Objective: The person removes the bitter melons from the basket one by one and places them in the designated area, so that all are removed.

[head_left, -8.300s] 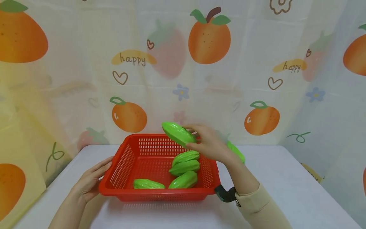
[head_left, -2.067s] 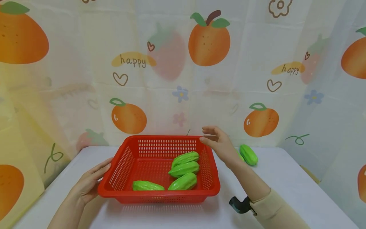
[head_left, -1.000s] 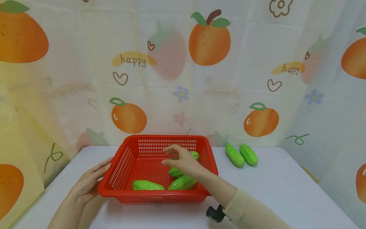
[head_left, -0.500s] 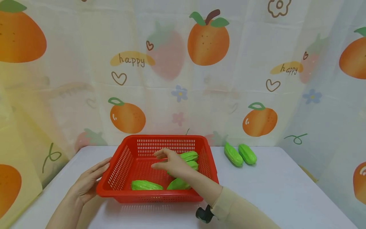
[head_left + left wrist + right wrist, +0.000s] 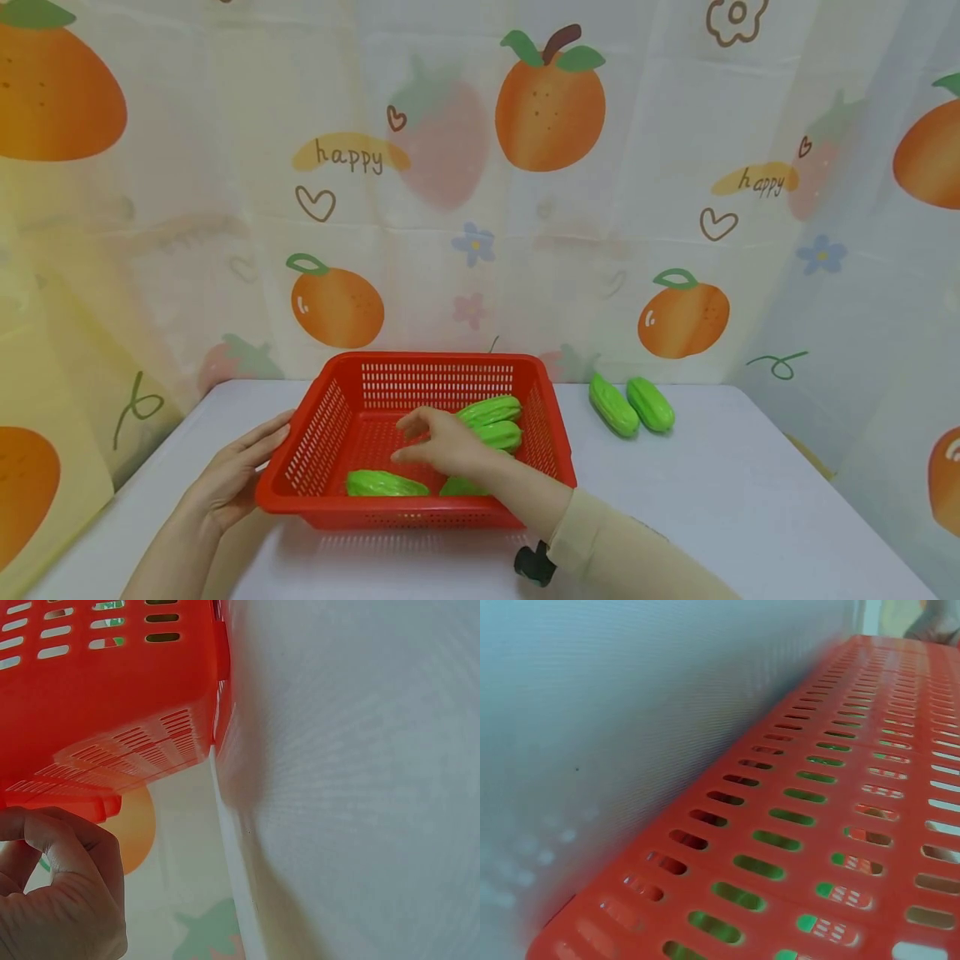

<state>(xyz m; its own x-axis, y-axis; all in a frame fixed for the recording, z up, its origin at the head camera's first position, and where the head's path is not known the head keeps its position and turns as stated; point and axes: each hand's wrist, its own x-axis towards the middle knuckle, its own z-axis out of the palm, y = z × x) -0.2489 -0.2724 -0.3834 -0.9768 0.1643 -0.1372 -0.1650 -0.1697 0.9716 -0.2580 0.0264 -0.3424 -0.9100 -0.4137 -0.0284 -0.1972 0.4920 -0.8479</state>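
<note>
A red plastic basket with slotted walls stands on the white table. My left hand grips its left rim, and the left wrist view shows those fingers bent at the rim. Over the basket's inside hovers my right hand, fingers loosely curved and nothing between them. Below and left of it lies one green ridged bitter melon. More bitter melons lie along the right side, partly hidden by the right hand and forearm. The right wrist view shows only the slotted basket wall, with green behind it.
Two further bitter melons lie side by side on the table, right of the basket. A fruit-patterned cloth hangs behind the table. A black device is strapped at the right wrist.
A bitter melon held earlier by my right hand now lies on the table beside another. The empty right hand has since moved left over the basket and lowered. My left hand stays at the rim.
</note>
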